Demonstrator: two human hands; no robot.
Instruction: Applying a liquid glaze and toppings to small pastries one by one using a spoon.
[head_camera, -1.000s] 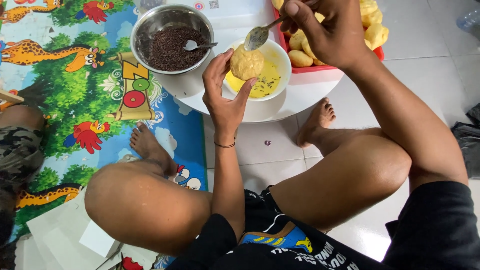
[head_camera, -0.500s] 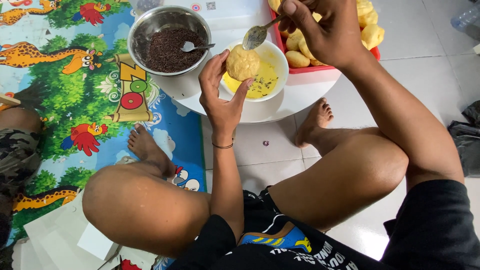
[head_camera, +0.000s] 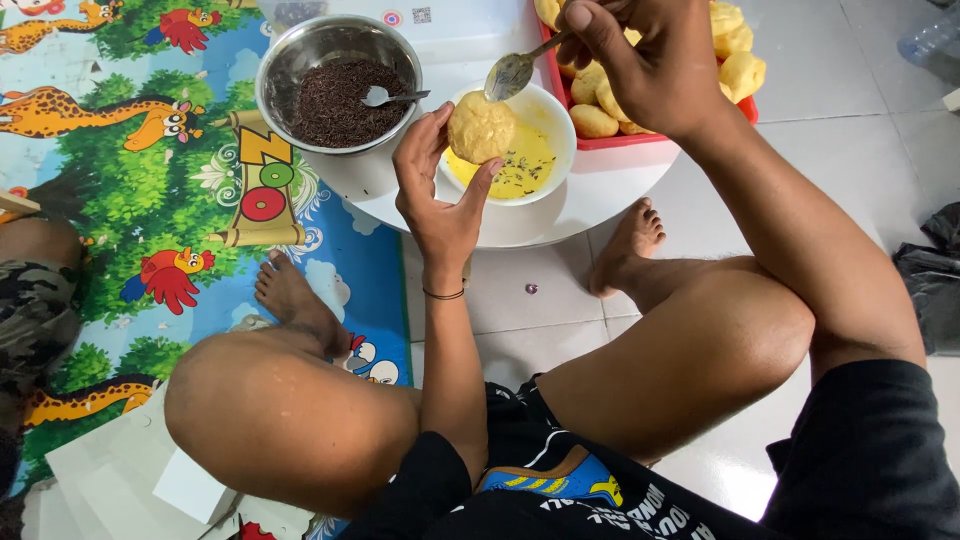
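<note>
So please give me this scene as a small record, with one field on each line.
left hand: left hand holds a round yellow dough ball over the white bowl
right hand: right hand holds a spoon above the ball
white bowl: yellow liquid with dark specks
metal bowl: metal bowl of dark sprinkles, with a second spoon in it
red tray: red tray of yellow buns
surface: round white table
floor: animal mat on the left
</note>
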